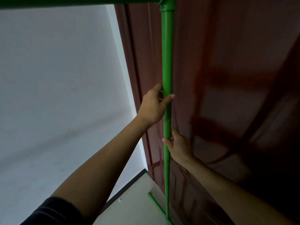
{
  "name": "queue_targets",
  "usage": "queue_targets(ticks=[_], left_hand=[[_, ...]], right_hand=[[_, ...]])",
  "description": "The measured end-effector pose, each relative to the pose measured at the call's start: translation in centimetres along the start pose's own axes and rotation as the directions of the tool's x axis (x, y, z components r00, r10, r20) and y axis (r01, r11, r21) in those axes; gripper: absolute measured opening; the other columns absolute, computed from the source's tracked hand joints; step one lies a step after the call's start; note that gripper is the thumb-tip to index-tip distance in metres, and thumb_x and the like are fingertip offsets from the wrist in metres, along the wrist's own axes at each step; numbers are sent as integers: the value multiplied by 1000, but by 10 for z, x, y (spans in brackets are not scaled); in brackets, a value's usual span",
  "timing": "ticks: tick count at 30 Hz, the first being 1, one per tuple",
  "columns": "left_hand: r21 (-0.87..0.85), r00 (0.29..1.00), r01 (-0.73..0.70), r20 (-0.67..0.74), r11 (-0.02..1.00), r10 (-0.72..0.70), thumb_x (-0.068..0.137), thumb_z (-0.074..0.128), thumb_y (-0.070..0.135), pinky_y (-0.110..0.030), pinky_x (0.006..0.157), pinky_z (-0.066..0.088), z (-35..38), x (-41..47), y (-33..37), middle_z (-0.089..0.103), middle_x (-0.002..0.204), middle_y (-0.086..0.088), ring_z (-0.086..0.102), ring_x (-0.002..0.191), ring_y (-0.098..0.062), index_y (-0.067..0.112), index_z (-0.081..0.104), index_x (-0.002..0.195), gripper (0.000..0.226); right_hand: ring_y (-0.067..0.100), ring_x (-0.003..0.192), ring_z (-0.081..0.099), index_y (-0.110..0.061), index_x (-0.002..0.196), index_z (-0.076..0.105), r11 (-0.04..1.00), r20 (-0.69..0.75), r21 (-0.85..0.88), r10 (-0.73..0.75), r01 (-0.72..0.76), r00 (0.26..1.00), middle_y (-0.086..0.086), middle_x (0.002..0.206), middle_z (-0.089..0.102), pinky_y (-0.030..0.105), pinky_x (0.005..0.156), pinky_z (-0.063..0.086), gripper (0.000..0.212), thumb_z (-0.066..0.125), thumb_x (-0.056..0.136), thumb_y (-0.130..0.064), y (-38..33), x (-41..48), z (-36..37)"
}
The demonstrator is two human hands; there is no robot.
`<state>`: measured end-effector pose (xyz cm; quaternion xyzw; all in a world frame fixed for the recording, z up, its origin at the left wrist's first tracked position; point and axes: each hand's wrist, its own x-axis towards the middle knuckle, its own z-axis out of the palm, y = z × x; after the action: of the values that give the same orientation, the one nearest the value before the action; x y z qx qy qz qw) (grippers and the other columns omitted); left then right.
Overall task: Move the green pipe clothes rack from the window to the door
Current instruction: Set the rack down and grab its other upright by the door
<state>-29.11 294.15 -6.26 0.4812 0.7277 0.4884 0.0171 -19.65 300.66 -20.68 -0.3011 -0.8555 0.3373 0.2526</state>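
The green pipe clothes rack (167, 59) stands upright right in front of the dark red-brown door (227, 78). Its vertical post runs from a T-joint at the top down to a foot bar on the floor. The top bar crosses the upper left edge of the view. My left hand (154, 106) is wrapped around the post at mid height. My right hand (177, 143) grips the same post a little lower, from the right side. Both arms reach up from below.
A white wall (56, 95) fills the left side, meeting the door frame (129, 62). A dark baseboard and pale floor (138, 200) show at the bottom, where the rack's green foot bar (156, 206) lies close to the door.
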Motion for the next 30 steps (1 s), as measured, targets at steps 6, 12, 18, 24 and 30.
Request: queue_targets(ticks=[6,12,18,24,30], left_hand=[[73,1000,26,-13,997,-26,90,58,31,-32,71,55,-44,37,-50,64,91,-1,63,80,-20,8,56,107,29],[95,996,89,-36,992,-86,88,59,33,-50,74,57,-80,65,-88,69,101,-21,67,84,-36,2,56,112,40],[113,990,128,-65,985,-121,89,58,31,-49,81,56,-104,76,-110,68,108,-18,65,92,-35,3,56,118,40],[122,991,128,-60,984,-121,90,57,31,-47,82,55,-106,78,-111,68,110,-18,64,96,-33,3,56,120,42],[162,983,164,-106,973,-148,92,53,29,-49,80,52,-103,71,-105,67,103,-21,62,91,-36,1,54,113,35]], right_hand=[[34,82,68,-12,107,55,1000,22,-22,-20,21,1000,12,88,73,32,67,48,28,60,89,-32,-33,53,55],[35,85,67,-10,124,51,998,64,-44,-33,36,997,15,92,71,36,73,53,42,56,91,-36,-60,92,94],[39,89,66,-8,124,50,994,83,-79,-69,76,994,20,95,72,38,75,51,42,56,91,-35,-77,113,122],[38,93,67,-8,132,45,985,77,-140,-91,101,993,19,100,72,36,76,52,51,54,92,-38,-75,117,124],[36,83,68,-7,120,51,985,138,-115,-110,126,984,18,90,72,38,70,54,44,53,92,-41,-72,117,123]])
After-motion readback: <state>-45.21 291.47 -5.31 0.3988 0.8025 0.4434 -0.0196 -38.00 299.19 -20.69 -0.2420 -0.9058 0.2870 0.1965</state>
